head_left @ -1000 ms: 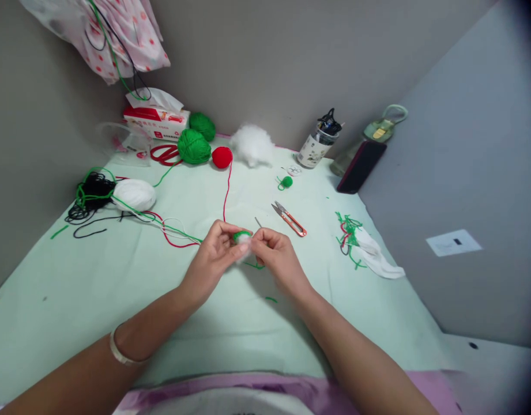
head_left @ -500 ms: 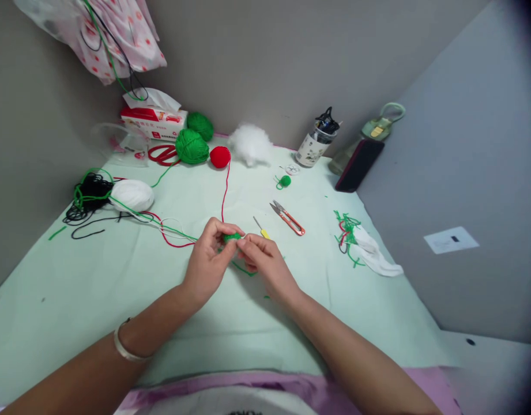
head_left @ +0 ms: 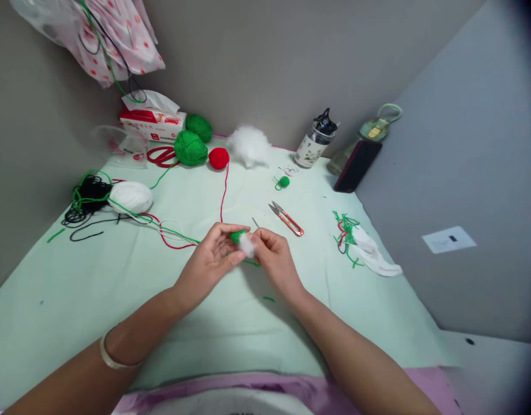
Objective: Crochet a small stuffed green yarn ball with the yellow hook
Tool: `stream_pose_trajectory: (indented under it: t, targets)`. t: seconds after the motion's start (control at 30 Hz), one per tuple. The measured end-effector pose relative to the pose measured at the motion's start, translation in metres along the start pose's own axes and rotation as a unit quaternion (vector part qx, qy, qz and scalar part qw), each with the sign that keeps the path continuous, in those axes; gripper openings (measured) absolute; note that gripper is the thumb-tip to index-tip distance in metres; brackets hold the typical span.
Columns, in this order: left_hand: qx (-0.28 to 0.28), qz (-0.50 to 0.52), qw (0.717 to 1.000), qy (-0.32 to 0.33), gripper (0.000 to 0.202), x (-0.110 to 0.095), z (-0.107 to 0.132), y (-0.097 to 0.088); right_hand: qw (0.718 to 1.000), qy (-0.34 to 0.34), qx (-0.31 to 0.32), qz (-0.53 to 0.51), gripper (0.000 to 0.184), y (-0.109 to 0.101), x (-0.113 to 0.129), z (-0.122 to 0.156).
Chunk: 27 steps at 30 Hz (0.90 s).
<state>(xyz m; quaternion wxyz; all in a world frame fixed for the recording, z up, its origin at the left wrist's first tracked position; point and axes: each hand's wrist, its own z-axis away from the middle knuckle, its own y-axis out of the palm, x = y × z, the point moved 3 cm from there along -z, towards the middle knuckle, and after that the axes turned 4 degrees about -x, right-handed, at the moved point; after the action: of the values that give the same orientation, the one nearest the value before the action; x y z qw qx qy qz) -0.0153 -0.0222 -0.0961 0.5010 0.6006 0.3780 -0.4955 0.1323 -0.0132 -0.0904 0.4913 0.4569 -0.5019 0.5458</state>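
My left hand [head_left: 208, 256] is closed around a small green crocheted piece [head_left: 237, 236], partly hidden by the fingers. A tuft of white stuffing [head_left: 247, 245] sits at the piece's right side, pinched by the fingertips of my right hand [head_left: 274, 256]. The tuft touches the green piece and is slightly blurred. Green yarn [head_left: 252, 263] trails below the hands. Just beyond my right hand, a thin metal shaft [head_left: 255, 222] shows; the rest of it is hidden. Orange thread snips [head_left: 286, 219] lie past it on the cloth.
Behind are a fluffy stuffing pile [head_left: 249, 146], a red yarn ball [head_left: 219, 158], green yarn balls [head_left: 191, 148] and red scissors [head_left: 161, 156]. White yarn [head_left: 131, 197] lies left. A pen cup [head_left: 312, 147], phone [head_left: 358, 166] and bottle [head_left: 375, 128] stand back right; yarn scraps [head_left: 346, 230] lie right.
White stuffing now shows between my hands, where the fingertips were close together before. My right hand has shifted slightly right, and my left thumb has moved lower, away from the green piece.
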Motion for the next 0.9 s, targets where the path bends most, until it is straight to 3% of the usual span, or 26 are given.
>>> stream_pose_trajectory:
  t: [0.17,0.3,0.5,0.6,0.73,0.9]
  targets:
    - [-0.062,0.015,0.998,-0.011,0.020,0.003,-0.001,0.002,0.993,-0.071,-0.016,0.089,0.031,0.006,0.002,0.011]
    - [-0.100,-0.004,0.995,0.003,0.014,0.003,-0.002,-0.001,0.977,-0.132,0.047,0.159,0.024,0.011,0.009,0.021]
    - [-0.092,-0.062,0.992,0.062,0.015,0.003,0.002,0.000,0.996,-0.044,0.071,0.043,0.033,0.010,0.007,0.012]
    - [-0.063,-0.053,0.995,0.055,0.015,0.003,0.004,0.001,0.997,-0.014,0.075,0.015,0.033,0.010,0.003,0.006]
    - [-0.043,-0.040,0.997,0.041,0.019,-0.001,0.005,0.002,0.999,-0.010,0.041,0.028,0.033,0.008,-0.001,0.006]
    - [-0.068,-0.022,0.997,0.001,0.015,-0.001,0.001,0.000,0.990,-0.051,0.030,0.128,0.031,0.008,0.003,0.014]
